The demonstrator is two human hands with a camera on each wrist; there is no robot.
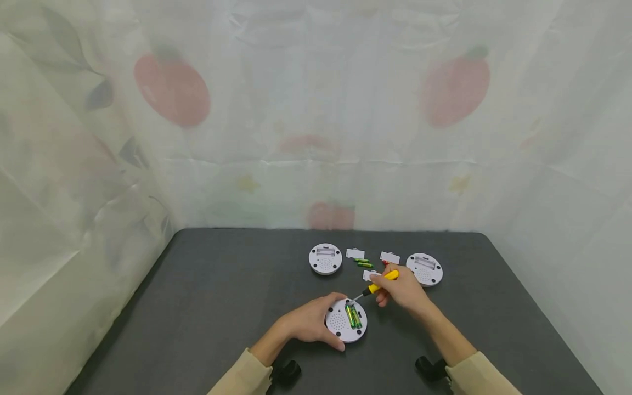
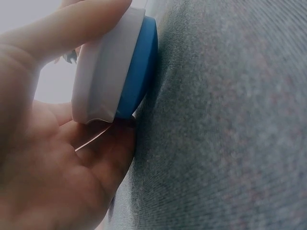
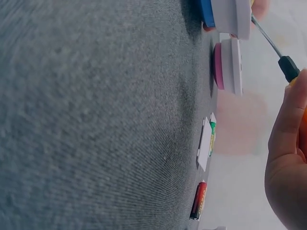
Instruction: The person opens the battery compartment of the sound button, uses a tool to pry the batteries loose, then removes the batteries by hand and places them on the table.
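In the head view, my left hand (image 1: 314,320) grips the rim of a round white device (image 1: 339,323) with thumb and fingers on opposite sides. Two green batteries (image 1: 353,316) lie side by side in its uncovered compartment, near a patch of small holes. Its underside is blue (image 2: 140,67), as the left wrist view shows, and faces the dark tabletop. Held in my right hand (image 1: 402,288) is a screwdriver (image 1: 377,286) with a yellow handle and black collar. The slanted metal shaft (image 3: 267,36) reaches the device at the compartment's upper end; the exact tip contact is too small to tell.
Two similar round devices, one left (image 1: 325,259) and one right (image 1: 424,269), lie farther back with uncovered compartments. Between them are white covers (image 1: 355,253), loose green batteries (image 1: 364,265) and a red battery (image 3: 198,201). A pale printed curtain (image 1: 316,109) hangs behind the table (image 1: 237,285).
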